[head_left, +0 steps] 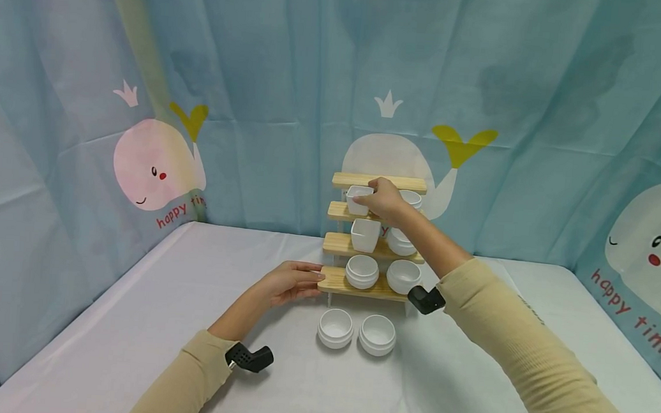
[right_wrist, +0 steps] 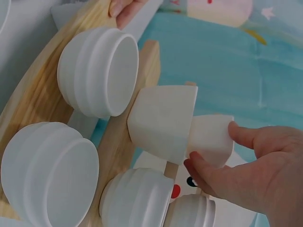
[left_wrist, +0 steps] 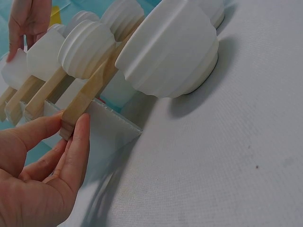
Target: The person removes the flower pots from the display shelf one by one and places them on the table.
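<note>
A tiered stand with pale wooden boards (head_left: 378, 183) stands on the table. My right hand (head_left: 387, 199) reaches up to its second board from the top. Thumb and fingers there pinch a small square white cup (right_wrist: 211, 139) by its sides. One tier lower sits another square white cup (head_left: 365, 236). My left hand (left_wrist: 45, 175) pinches the left end of the lowest board (left_wrist: 80, 106) between thumb and fingers. Two ribbed round white bowls, a left one (head_left: 361, 273) and a right one (head_left: 403, 277), rest on that lowest board.
More round bowls stand on the right of the upper tiers, one (head_left: 401, 242) partly behind my right forearm. In front of the stand, two round bowls (head_left: 335, 328) sit side by side on the white tablecloth (head_left: 468, 382). A blue whale-print curtain (head_left: 280, 100) hangs behind.
</note>
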A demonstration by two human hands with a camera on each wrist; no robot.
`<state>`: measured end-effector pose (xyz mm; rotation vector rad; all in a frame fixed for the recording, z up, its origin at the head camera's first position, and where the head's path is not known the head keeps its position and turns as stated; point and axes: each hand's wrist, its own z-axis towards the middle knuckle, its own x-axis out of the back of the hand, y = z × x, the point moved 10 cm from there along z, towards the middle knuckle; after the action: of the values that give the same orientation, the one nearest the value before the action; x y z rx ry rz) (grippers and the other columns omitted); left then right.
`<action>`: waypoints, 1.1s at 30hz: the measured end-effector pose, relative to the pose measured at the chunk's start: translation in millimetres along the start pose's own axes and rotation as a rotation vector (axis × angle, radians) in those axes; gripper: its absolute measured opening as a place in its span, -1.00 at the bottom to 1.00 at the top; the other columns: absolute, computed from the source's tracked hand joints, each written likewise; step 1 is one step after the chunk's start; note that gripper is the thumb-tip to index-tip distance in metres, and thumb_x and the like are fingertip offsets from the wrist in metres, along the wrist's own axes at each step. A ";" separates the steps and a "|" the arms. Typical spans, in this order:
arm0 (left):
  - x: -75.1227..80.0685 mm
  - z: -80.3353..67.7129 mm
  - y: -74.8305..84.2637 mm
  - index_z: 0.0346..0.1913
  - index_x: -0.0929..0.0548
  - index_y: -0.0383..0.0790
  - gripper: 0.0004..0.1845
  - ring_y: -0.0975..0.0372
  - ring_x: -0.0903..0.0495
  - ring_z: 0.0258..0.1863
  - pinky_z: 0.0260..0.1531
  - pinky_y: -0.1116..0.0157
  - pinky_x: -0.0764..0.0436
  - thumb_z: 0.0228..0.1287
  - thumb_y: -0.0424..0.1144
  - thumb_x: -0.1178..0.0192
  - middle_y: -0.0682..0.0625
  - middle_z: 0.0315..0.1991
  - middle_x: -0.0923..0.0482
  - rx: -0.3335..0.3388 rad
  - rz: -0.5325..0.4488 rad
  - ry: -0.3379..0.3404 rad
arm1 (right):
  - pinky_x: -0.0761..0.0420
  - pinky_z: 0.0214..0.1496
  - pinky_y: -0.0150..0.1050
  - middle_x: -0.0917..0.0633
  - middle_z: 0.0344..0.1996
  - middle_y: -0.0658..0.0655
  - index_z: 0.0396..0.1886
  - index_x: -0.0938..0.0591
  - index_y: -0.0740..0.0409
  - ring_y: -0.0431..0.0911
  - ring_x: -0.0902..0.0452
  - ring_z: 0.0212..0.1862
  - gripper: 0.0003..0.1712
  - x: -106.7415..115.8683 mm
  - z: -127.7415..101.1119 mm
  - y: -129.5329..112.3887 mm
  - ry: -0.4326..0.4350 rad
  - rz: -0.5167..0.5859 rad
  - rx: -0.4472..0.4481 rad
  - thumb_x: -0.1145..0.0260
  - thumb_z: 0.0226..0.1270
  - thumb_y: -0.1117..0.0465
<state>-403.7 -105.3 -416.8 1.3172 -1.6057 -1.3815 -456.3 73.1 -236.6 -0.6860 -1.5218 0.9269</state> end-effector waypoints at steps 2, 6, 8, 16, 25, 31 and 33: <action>0.0 -0.5 -0.1 0.46 -0.38 -0.56 -0.48 0.26 -0.76 -0.26 -0.16 0.39 -0.83 0.54 -0.47 -0.18 -0.14 -0.08 -0.67 0.001 -0.001 -0.001 | -0.54 0.51 0.00 -0.21 0.58 0.42 0.63 -0.14 0.39 0.22 -0.29 0.53 -0.22 -0.5 -0.2 0.2 -0.003 0.007 0.000 -0.27 0.62 0.24; 0.1 -0.8 0.2 0.46 -0.38 -0.56 -0.48 0.26 -0.76 -0.26 -0.16 0.39 -0.83 0.54 -0.47 -0.18 -0.13 -0.09 -0.67 -0.001 -0.002 -0.002 | -0.51 0.53 0.01 -0.20 0.59 0.41 0.63 -0.15 0.37 0.22 -0.27 0.55 -0.21 -0.5 -1.6 -0.4 -0.003 0.002 0.000 -0.27 0.63 0.21; 0.2 -0.8 0.4 0.46 -0.38 -0.56 -0.48 0.26 -0.76 -0.26 -0.16 0.39 -0.83 0.54 -0.47 -0.18 -0.13 -0.09 -0.68 -0.003 -0.002 -0.003 | -0.49 0.55 0.02 -0.21 0.59 0.41 0.63 -0.16 0.36 0.23 -0.27 0.55 -0.21 -0.2 -3.2 -1.5 0.001 0.006 0.000 -0.29 0.62 0.20; -0.3 0.8 -0.3 0.45 -0.39 -0.57 -0.49 0.26 -0.76 -0.26 -0.17 0.39 -0.83 0.53 -0.48 -0.18 -0.12 -0.10 -0.68 -0.006 0.000 -0.008 | -0.51 0.54 0.00 -0.28 0.54 0.40 0.60 -0.21 0.38 0.23 -0.36 0.49 -0.23 -1.6 -9.2 -6.9 0.003 0.075 0.012 -0.33 0.58 0.23; -1.2 1.2 -0.4 0.45 -0.39 -0.56 -0.49 0.26 -0.76 -0.26 -0.16 0.40 -0.83 0.54 -0.47 -0.18 -0.13 -0.08 -0.67 -0.004 0.005 -0.003 | -0.52 0.53 0.05 -0.33 0.52 0.39 0.60 -0.23 0.34 0.28 -0.43 0.43 -0.24 -0.3 -17.5 -9.6 -0.001 0.090 0.034 -0.33 0.58 0.21; -0.2 1.7 -0.3 0.45 -0.40 -0.56 -0.49 0.25 -0.76 -0.25 -0.15 0.38 -0.83 0.54 -0.47 -0.19 -0.14 -0.07 -0.68 -0.006 0.001 0.002 | -0.56 0.50 0.01 -0.38 0.48 0.40 0.60 -0.25 0.35 0.28 -0.45 0.41 -0.23 -0.7 -20.3 -9.4 -0.014 0.112 0.055 -0.36 0.56 0.21; 0.1 1.8 -0.6 0.45 -0.40 -0.55 -0.49 0.25 -0.76 -0.25 -0.16 0.38 -0.83 0.53 -0.47 -0.19 -0.13 -0.07 -0.68 -0.004 0.000 0.005 | -0.57 0.49 0.01 -0.39 0.47 0.40 0.60 -0.26 0.35 0.28 -0.46 0.40 -0.22 -1.0 -21.4 -9.3 -0.019 0.120 0.060 -0.36 0.56 0.21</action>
<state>-405.2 -104.7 -417.8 1.3171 -1.5988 -1.3801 -434.3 71.2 -228.8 -0.7336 -1.4759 1.0677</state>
